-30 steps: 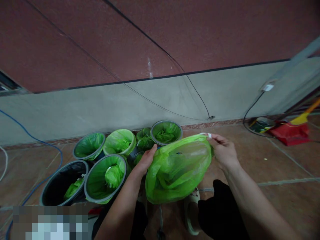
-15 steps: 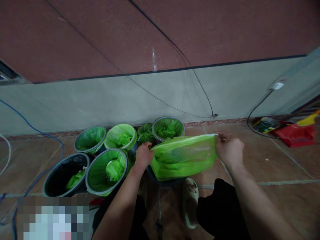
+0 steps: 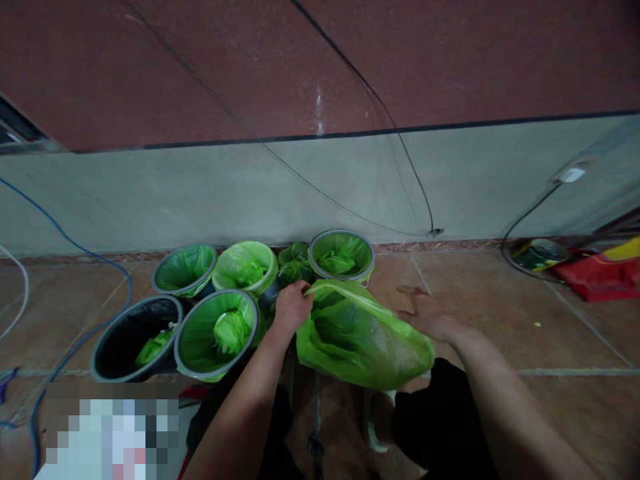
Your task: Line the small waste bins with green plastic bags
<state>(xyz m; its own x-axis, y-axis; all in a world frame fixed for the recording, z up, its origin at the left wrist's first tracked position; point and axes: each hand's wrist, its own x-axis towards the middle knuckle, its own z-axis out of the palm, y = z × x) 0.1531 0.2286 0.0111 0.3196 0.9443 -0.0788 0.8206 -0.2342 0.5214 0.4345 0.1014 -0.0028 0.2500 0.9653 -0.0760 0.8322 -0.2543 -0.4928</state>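
Note:
A thin green plastic bag [image 3: 370,347] spreads wide in front of me, its mouth gaping toward me. My left hand [image 3: 294,305] pinches the rim at its left corner. My right hand [image 3: 425,313] is beside the bag's right edge, fingers stretched and apart; whether it touches the plastic I cannot tell. The bag hides whatever bin stands beneath it. Just behind is a lined bin [image 3: 343,255] with crumpled green plastic inside. Left of my left hand, another lined bin [image 3: 217,337] holds a balled green bag [image 3: 233,331].
More bins stand by the wall: a green-lined one [image 3: 184,269], a bright green one [image 3: 245,267] and a dark one [image 3: 137,340] with a green bundle inside. A blue hose [image 3: 131,287] curves at left. A red dustpan [image 3: 597,277] lies at right. My foot [image 3: 377,423] is below the bag.
My right hand has let go of the bag's right corner and opened. The bag's right side has dropped and its mouth has widened, while my left hand keeps its grip.

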